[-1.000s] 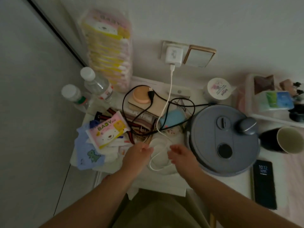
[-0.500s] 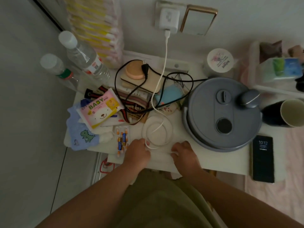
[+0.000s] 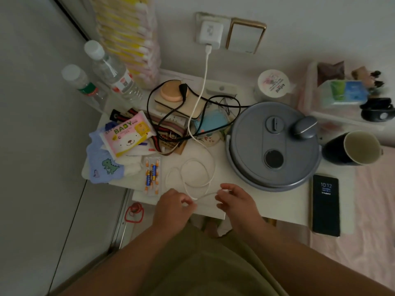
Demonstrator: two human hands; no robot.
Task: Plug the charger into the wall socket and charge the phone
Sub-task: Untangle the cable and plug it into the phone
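Left hand (image 3: 171, 207) and right hand (image 3: 236, 199) pinching white cable (image 3: 205, 196), strand running left-right

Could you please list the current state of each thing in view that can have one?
charger: plugged into the wall socket.
white cable: attached to the charger, looped on the table, free end not in the phone.
phone: lying flat, screen lit, not connected.
left hand: pinching the white cable.
right hand: pinching the white cable.
two water bottles: capped.
mug: tipped on its side.

Both hands low, fingers (image 3: 227, 192) curled.
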